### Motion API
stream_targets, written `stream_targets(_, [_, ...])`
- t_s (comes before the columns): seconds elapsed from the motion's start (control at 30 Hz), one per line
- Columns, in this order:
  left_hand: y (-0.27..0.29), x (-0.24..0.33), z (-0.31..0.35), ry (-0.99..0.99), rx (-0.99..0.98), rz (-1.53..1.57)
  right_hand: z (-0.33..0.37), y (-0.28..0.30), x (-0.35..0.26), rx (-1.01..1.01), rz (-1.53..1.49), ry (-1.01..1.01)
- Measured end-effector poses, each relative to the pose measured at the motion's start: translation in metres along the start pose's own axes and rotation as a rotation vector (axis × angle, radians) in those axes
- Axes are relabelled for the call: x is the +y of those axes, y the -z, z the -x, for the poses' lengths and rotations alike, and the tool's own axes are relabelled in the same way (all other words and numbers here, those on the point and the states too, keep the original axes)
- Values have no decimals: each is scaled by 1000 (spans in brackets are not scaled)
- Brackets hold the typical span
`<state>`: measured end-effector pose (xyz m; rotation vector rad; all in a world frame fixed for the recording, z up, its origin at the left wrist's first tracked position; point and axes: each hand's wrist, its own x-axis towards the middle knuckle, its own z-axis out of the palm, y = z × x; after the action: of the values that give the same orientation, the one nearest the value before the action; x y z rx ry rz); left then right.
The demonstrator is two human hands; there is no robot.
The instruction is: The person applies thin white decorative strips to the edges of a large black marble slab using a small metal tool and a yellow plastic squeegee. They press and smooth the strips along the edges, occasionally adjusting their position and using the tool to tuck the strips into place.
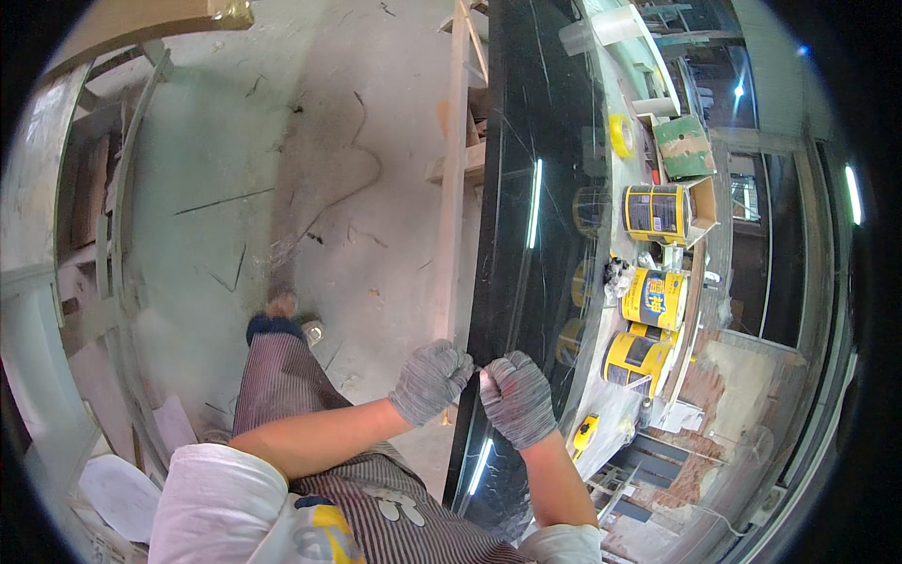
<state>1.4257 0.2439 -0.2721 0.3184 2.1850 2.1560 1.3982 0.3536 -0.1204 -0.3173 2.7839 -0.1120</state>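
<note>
My left hand (432, 382), in a grey knitted glove, is closed with its fingers curled in, just off the near-left edge of a glossy black slab (526, 103). Close beside it, over the slab's edge, my right hand (519, 399) is also closed, in a matching glove with a reddish mark. The two fists almost meet at the fingertips. A small dark bit shows between them, but what they pinch, if anything, is too small to make out. Light strips and the cans reflect in the slab's polished face.
Along the slab's right side stand several yellow-and-black cans (655, 214), a roll of yellow tape (620, 136), a green-and-brown box (684, 148) and a yellow tape measure (585, 430). A wooden frame (455, 188) runs along the slab's left side. Dusty floor (225, 160) lies left.
</note>
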Motion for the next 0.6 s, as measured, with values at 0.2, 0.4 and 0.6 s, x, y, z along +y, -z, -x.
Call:
stream_targets(0.2, [2, -4, -7, 161, -64, 134, 2, -11, 4, 75, 18, -30])
stream_targets(0.4, [4, -7, -21, 19, 49, 122, -9, -12, 4, 112, 33, -36])
stream_targets(0.6, [-7, 1, 19, 43, 32, 97, 25, -18, 0, 77, 26, -28])
